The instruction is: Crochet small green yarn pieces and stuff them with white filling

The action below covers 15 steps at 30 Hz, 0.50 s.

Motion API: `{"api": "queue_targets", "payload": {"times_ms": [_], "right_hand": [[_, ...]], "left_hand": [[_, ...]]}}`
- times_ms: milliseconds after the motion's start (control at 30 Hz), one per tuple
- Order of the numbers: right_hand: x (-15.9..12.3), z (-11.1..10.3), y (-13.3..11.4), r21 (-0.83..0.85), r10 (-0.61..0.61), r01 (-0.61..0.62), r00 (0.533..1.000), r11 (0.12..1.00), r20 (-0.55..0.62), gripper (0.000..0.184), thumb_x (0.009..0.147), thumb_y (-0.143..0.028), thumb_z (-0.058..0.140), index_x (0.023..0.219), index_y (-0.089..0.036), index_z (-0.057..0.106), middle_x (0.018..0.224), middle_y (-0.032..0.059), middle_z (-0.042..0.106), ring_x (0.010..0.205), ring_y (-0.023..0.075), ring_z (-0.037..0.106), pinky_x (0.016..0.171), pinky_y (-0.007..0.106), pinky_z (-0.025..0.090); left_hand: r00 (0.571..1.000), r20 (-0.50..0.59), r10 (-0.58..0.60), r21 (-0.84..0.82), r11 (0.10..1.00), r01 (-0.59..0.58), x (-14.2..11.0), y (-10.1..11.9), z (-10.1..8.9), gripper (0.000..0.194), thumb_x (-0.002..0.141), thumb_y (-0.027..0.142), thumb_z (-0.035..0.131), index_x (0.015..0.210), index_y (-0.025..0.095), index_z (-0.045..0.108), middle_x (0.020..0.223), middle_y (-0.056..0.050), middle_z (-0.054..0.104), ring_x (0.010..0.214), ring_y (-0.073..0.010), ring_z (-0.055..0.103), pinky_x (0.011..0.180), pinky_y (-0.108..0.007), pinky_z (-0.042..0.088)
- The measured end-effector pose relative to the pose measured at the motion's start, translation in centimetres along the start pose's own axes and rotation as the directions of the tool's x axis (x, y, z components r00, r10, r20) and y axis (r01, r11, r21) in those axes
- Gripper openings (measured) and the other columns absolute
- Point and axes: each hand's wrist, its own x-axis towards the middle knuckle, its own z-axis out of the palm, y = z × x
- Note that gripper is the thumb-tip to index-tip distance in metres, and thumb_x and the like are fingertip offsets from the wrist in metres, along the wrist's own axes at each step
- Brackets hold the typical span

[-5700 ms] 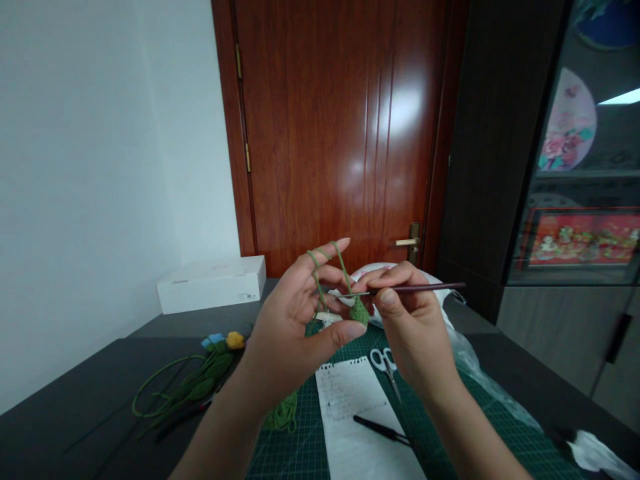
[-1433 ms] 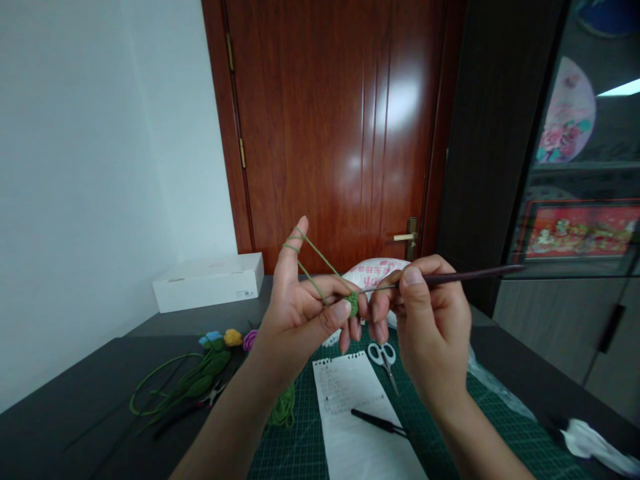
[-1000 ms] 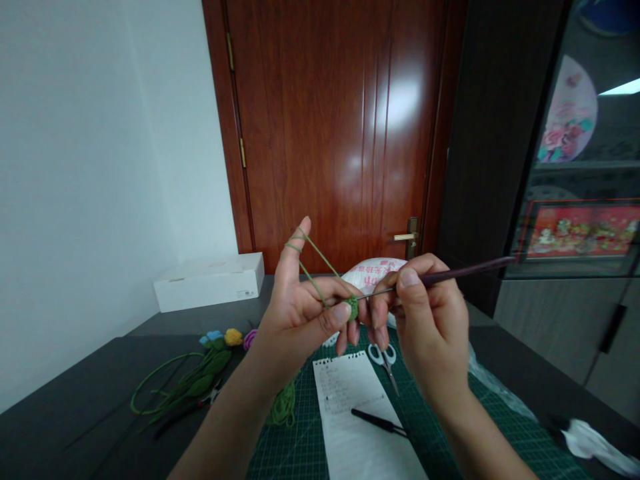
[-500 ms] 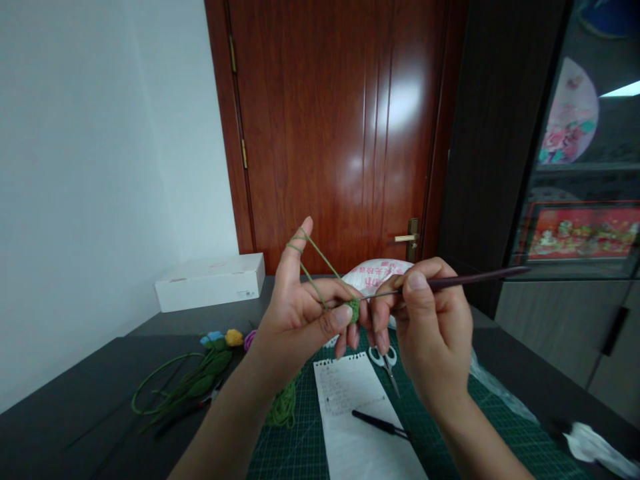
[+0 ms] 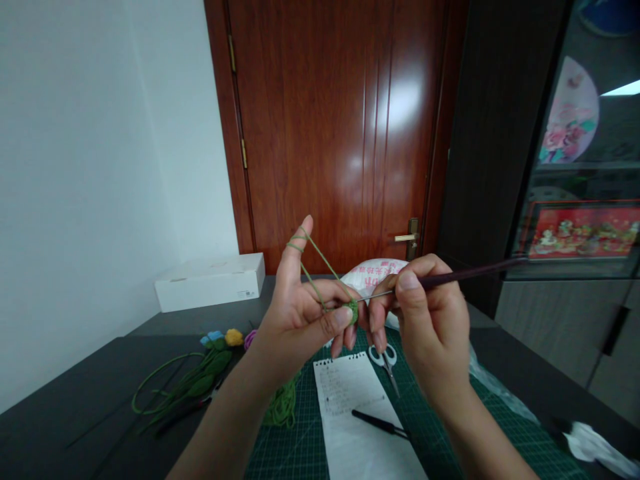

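My left hand (image 5: 300, 313) pinches a small green crochet piece (image 5: 354, 311) between thumb and fingers. Green yarn (image 5: 325, 262) loops around its raised index finger and runs down to the piece. In my right hand (image 5: 433, 320) is a crochet hook (image 5: 465, 273) with a dark handle and a thin metal shaft, held like a pen. The shaft points left, and its tip meets the green piece, where the stitches hide it. The fingertips of both hands are close together beside the piece.
Below lie a written notepad sheet (image 5: 345, 400), a black pen (image 5: 380, 423) and white-handled scissors (image 5: 385, 360) on a green cutting mat (image 5: 295, 450). Green yarn (image 5: 283, 405) and crochet flowers (image 5: 233, 337) are left. Behind stand a white box (image 5: 210, 283) and a white bag (image 5: 373, 275).
My right hand has shifted slightly left and up, and the hook's handle end is tilted a little higher. My left hand stays almost still with the yarn and green piece.
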Motion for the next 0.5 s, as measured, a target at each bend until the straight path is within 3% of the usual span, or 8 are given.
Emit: {"api": "queue_targets", "payload": {"times_ms": [267, 500], "right_hand": [[-0.08, -0.26, 0.12, -0.106, -0.014, 0.016, 1.000, 0.994, 0.020, 0.019, 0.108, -0.031, 0.047, 0.091, -0.024, 0.045, 0.058, -0.0071, 0.064, 0.040, 0.0084, 0.058, 0.042, 0.019, 0.046], [-0.09, -0.62, 0.16, -0.258, 0.001, 0.015, 0.998, 0.966, 0.064, 0.020, 0.107, -0.032, 0.049, 0.089, -0.024, 0.045, 0.055, -0.0085, 0.061, 0.038, 0.0078, 0.057, 0.042, 0.019, 0.044]], "left_hand": [[0.998, 0.017, 0.053, 0.036, 0.998, -0.053, 0.09, -0.58, -0.34, 0.117, 0.093, 0.021, 0.073, 0.160, 0.043, -0.019, 0.087, -0.003, 0.076, 0.053, -0.0131, 0.065, 0.042, -0.017, 0.046], [1.000, -0.004, 0.009, 0.078, 0.997, -0.008, -0.11, 0.23, 0.29, 0.119, 0.093, 0.014, 0.071, 0.158, 0.043, -0.024, 0.085, -0.002, 0.074, 0.055, -0.0114, 0.065, 0.044, -0.014, 0.045]]}}
